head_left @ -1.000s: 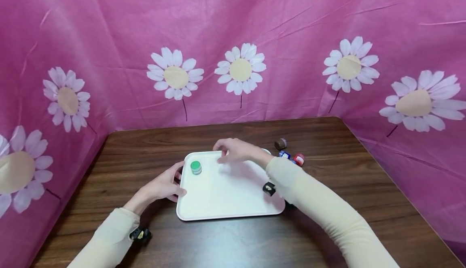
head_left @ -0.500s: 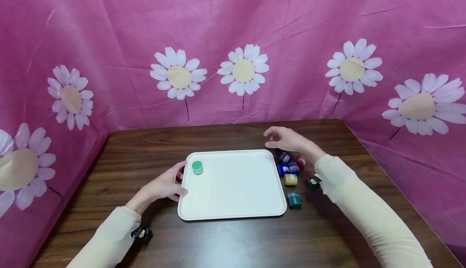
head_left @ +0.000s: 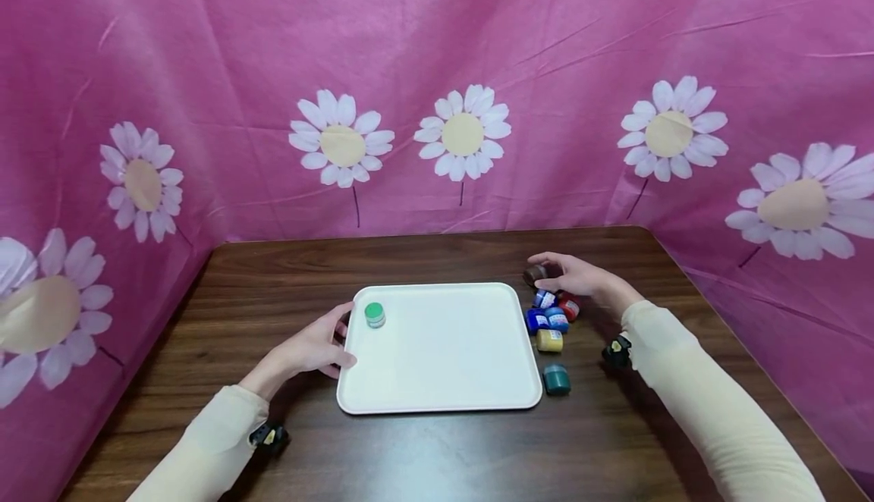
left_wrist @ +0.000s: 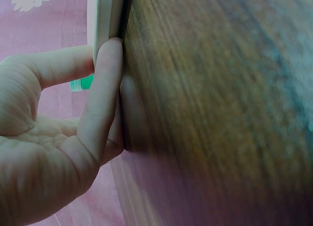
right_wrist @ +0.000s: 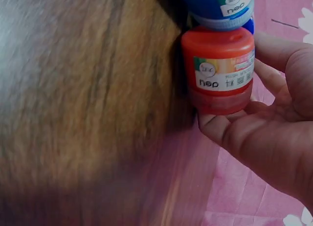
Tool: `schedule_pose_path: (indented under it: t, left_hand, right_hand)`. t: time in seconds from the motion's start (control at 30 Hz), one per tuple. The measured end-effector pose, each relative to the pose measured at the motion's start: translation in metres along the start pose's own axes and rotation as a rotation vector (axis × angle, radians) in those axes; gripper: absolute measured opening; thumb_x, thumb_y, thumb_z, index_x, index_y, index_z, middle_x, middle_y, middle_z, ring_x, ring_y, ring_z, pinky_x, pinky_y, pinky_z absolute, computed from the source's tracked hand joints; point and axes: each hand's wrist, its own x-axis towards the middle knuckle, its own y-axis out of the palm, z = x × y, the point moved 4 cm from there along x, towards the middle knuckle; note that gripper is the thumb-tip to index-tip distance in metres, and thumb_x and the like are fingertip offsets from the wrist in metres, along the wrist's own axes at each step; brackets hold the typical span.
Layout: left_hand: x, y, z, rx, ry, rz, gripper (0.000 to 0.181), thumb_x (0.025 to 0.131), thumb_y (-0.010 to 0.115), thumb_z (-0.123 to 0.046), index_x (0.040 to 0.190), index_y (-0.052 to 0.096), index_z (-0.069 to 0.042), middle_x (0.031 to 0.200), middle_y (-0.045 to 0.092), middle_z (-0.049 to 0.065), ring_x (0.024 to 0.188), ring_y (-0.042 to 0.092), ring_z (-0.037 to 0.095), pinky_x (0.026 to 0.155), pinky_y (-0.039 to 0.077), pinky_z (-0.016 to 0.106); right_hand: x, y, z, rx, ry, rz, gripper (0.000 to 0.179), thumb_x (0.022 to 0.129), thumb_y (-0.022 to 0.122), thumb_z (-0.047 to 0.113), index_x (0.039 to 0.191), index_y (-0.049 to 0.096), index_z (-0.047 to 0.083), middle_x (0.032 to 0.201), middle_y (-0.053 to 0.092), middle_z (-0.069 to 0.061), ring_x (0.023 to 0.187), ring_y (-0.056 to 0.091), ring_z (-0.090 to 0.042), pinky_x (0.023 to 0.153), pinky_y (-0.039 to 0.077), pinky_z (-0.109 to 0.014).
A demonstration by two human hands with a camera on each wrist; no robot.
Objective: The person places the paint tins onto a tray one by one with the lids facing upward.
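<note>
1. Presently the right hand [head_left: 580, 274] is curving around the brown jar [head_left: 536, 275], its thumb lying on the near side and its fingers reaching over the far side; the gap is staying narrow, about filled by the jar. How firmly they are pressing, I cannot tell.
2. Meanwhile the left hand [head_left: 314, 346] is holding the left edge of the white tray [head_left: 437, 350], the thumb resting over the rim and the fingers bending along the outer side.
3. The brown jar is sitting on the table [head_left: 287, 259], just beyond the tray's far right corner; the fingers are covering part of it, so which way its lid is pointing I cannot tell.
4. The tray is lying flat, its long axis running left to right, and the green-lidded jar [head_left: 374, 315] is standing upright in its far left corner.
5. Blue jars [head_left: 545, 299] and the red jar [head_left: 570, 306] are crowding near the right hand.
6. Compared with half a second ago, the right hand is reaching lower and farther right, while the left hand is keeping its place.
</note>
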Motion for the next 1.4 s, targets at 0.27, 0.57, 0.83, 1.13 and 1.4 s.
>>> schedule_pose_path:
  t: [0.27,0.57,0.83,1.13,1.4]
  left_hand:
    - [0.001,0.002,0.001,-0.006,-0.002,0.002,0.101,0.079,0.074,0.012,0.160,0.014,-0.003,0.114,0.038,0.026,0.078,0.066,0.025,0.061,0.062,0.047]
    - [-0.001,0.003,0.002,-0.012,-0.010,0.003,0.101,0.079,0.074,0.012,0.159,0.015,-0.003,0.113,0.039,0.026,0.081,0.065,0.026,0.061,0.062,0.048]
    - [-0.001,0.001,0.001,-0.007,-0.011,-0.004,0.100,0.080,0.074,0.012,0.159,0.015,-0.003,0.114,0.038,0.026,0.082,0.065,0.026,0.062,0.062,0.048]
    - [0.001,0.000,0.001,-0.001,-0.012,-0.003,0.100,0.081,0.074,0.011,0.160,0.014,-0.003,0.114,0.038,0.026,0.081,0.064,0.026,0.062,0.062,0.048]
    - [0.001,0.000,0.001,-0.001,-0.018,0.001,0.100,0.081,0.073,0.012,0.160,0.012,-0.002,0.114,0.038,0.026,0.081,0.064,0.026,0.062,0.062,0.048]
  right_hand:
    - [-0.002,-0.002,-0.007,0.022,0.009,-0.001,0.060,0.096,0.072,0.017,0.148,0.046,0.005,0.147,0.044,-0.024,0.133,0.039,-0.039,0.113,0.033,-0.059]
    - [0.002,0.003,-0.010,-0.034,0.015,0.002,0.053,0.094,0.074,0.018,0.139,0.053,-0.001,0.123,0.057,-0.020,0.110,0.051,-0.032,0.098,0.046,-0.044]
    - [0.006,0.004,-0.007,-0.145,-0.042,-0.008,0.048,0.095,0.073,0.016,0.135,0.054,-0.003,0.118,0.061,-0.018,0.105,0.056,-0.030,0.098,0.049,-0.050]
    - [0.008,0.004,-0.002,-0.197,-0.120,-0.013,0.041,0.095,0.071,0.010,0.129,0.053,-0.006,0.110,0.064,-0.019,0.098,0.059,-0.029,0.093,0.051,-0.049]
    - [0.009,0.006,-0.001,-0.219,-0.124,-0.012,0.038,0.095,0.070,0.008,0.128,0.054,-0.006,0.111,0.064,-0.019,0.100,0.059,-0.030,0.096,0.050,-0.053]
